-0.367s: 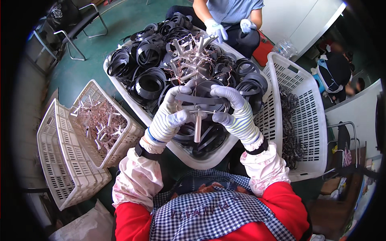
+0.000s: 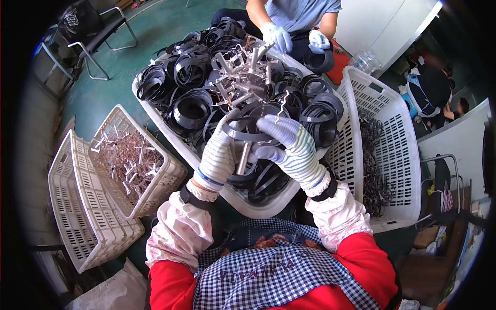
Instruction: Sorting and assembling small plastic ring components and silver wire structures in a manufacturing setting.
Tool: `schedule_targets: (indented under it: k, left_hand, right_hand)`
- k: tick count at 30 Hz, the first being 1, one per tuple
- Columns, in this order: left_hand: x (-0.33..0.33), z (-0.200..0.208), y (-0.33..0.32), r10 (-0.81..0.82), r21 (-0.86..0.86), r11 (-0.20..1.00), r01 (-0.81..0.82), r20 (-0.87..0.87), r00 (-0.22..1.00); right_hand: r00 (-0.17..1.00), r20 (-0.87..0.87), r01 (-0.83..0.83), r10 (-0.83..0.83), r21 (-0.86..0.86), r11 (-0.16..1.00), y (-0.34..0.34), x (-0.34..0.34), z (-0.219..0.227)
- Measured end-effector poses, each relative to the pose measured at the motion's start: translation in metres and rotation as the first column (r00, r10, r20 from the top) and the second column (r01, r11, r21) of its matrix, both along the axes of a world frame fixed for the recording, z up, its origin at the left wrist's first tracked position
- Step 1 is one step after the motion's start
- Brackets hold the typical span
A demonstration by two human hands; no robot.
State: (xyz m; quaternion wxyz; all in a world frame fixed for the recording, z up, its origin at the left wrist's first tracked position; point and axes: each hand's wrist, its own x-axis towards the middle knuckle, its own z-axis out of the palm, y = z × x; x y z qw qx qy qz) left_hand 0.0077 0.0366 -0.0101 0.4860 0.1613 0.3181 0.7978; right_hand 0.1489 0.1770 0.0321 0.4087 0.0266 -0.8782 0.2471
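Both my hands wear striped knitted gloves and meet over the near part of a large white crate. My left hand is closed on the left side of a black plastic band. Opposite it, my right hand pinches the band's right side. A silvery metal tube slants down beneath the band, between my thumbs; its upper end is hidden. Above my right fingers rises a thin wavy metal strip. Just beyond my hands, a heap of metal tube pieces with wavy strips lies on coiled black bands.
White slatted crates stand at the left and right; the left one holds coppery wire parts, the right one dark pieces. A gloved co-worker sits across the crate. A black chair stands at far left.
My hands have drawn closer together. The metal tube has tilted, its lower end shifting left, and a wavy strip now shows above my right fingers. The co-worker's right-side hand now has a black band.
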Motion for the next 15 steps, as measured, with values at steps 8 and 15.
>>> schedule_targets:
  k: [8,15]
  left_hand:
    - [-0.013,0.004,-0.009,-0.117,-0.049,0.990,0.132,0.241,0.963]
    - [-0.012,0.011,-0.011,-0.143,-0.050,0.987,0.151,0.140,0.980]
  right_hand:
    - [0.989,0.135,-0.026,0.058,-0.233,0.972,0.007,-0.003,-0.014]
    - [0.999,0.038,0.015,-0.005,-0.263,0.965,-0.005,-0.006,-0.017]
